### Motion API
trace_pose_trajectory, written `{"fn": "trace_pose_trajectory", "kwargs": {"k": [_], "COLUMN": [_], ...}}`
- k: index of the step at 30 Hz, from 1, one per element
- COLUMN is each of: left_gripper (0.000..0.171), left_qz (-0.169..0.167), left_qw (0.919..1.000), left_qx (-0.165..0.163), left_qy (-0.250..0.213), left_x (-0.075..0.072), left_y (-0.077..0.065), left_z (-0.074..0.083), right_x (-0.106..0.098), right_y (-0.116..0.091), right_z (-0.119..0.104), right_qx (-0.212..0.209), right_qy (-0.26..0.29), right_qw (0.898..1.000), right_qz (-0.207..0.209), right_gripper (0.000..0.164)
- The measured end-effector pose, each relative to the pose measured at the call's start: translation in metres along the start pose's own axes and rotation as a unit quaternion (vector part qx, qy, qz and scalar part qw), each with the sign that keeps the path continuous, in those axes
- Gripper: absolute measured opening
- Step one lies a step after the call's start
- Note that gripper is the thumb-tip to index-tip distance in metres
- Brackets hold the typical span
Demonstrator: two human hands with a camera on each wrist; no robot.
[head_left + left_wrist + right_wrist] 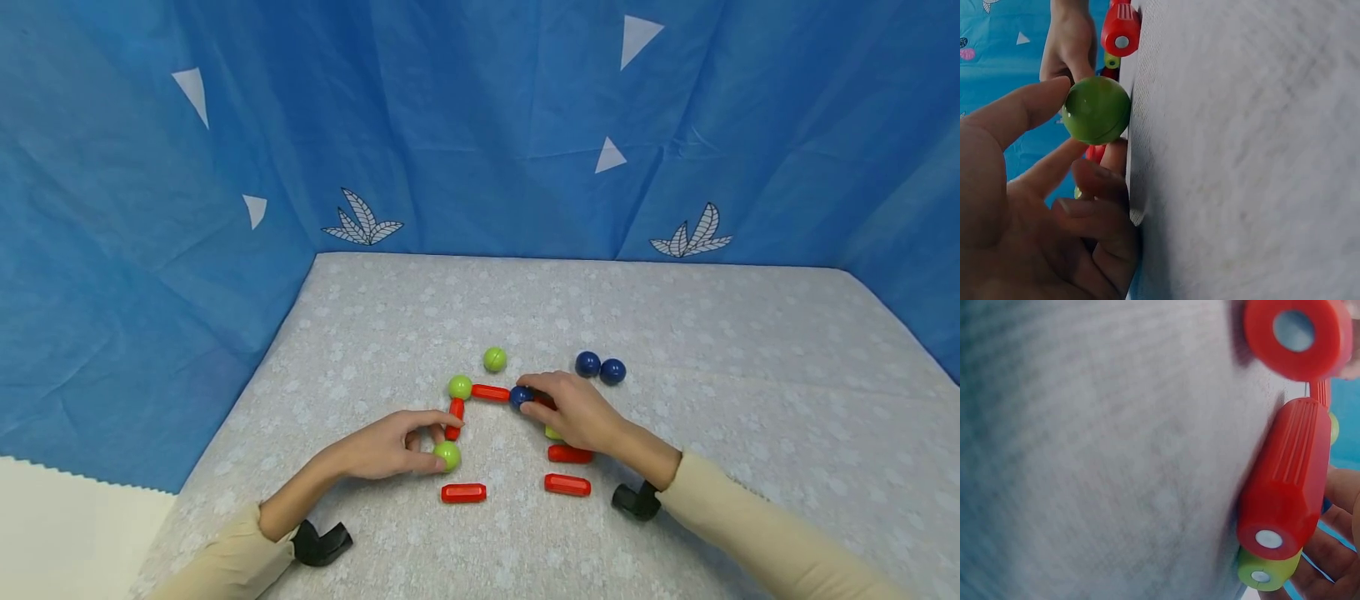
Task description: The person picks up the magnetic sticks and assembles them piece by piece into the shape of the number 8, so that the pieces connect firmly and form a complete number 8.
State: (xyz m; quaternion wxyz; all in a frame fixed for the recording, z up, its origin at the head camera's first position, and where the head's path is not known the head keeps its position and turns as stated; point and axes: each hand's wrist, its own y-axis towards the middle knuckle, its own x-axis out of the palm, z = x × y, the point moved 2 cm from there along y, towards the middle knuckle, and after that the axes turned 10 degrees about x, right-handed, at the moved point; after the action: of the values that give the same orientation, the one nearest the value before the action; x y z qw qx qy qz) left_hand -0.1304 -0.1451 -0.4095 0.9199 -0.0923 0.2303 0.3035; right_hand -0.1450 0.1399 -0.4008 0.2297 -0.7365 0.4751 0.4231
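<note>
My left hand (390, 446) pinches a light green ball (447, 456), its thumb on the near side. From that ball a red rod (454, 419) runs away to a second green ball (460, 387). Another red rod (491, 393) links this to a dark blue ball (521, 397). My right hand (573, 408) holds the blue ball between thumb and forefinger. A further red piece beside the blue ball is mostly covered by the right hand. Under that hand lies a yellow-green rod (1266, 572), next to a red rod (1285, 481).
Loose red rods (567, 485) lie at the near right, and one red rod (463, 493) at the near left. Beyond the chain are a green ball (495, 359) and two blue balls (600, 367). A grey patterned cloth (750, 400) covers the table; a blue curtain (480, 125) hangs behind.
</note>
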Motion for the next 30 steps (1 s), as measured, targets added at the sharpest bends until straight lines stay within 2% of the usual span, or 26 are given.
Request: {"fn": "trace_pose_trajectory", "kwargs": {"k": [7, 17, 22, 25, 30], "left_gripper": [0.056, 0.047, 0.049, 0.044, 0.037], "left_qz": [-0.023, -0.007, -0.016, -0.020, -0.008], "left_qw": [0.9997, 0.9997, 0.9996, 0.9994, 0.9996], "left_qx": [0.002, -0.017, -0.024, -0.027, -0.025], "left_qy": [0.003, -0.012, 0.000, 0.004, -0.007], "left_x": [0.0012, 0.0002, 0.0000, -0.0001, -0.0002], "left_y": [0.0038, 0.0053, 0.0039, 0.0049, 0.0068], "left_z": [0.0004, 0.0016, 0.0033, 0.0036, 0.0027], "right_x": [0.0001, 0.0013, 0.0019, 0.0020, 0.0018], "right_y": [0.0003, 0.0006, 0.0004, 0.0006, 0.0006], "right_z": [0.0001, 0.0004, 0.0005, 0.0006, -0.0004], "right_qx": [0.009, 0.013, 0.014, 0.015, 0.014], "right_qy": [-0.003, -0.004, -0.003, -0.004, -0.004], "right_qw": [1.000, 1.000, 1.000, 1.000, 1.000], "right_qz": [-0.006, -0.005, -0.006, -0.007, -0.008], "right_gripper": [0.034, 0.034, 0.035, 0.035, 0.034]}}
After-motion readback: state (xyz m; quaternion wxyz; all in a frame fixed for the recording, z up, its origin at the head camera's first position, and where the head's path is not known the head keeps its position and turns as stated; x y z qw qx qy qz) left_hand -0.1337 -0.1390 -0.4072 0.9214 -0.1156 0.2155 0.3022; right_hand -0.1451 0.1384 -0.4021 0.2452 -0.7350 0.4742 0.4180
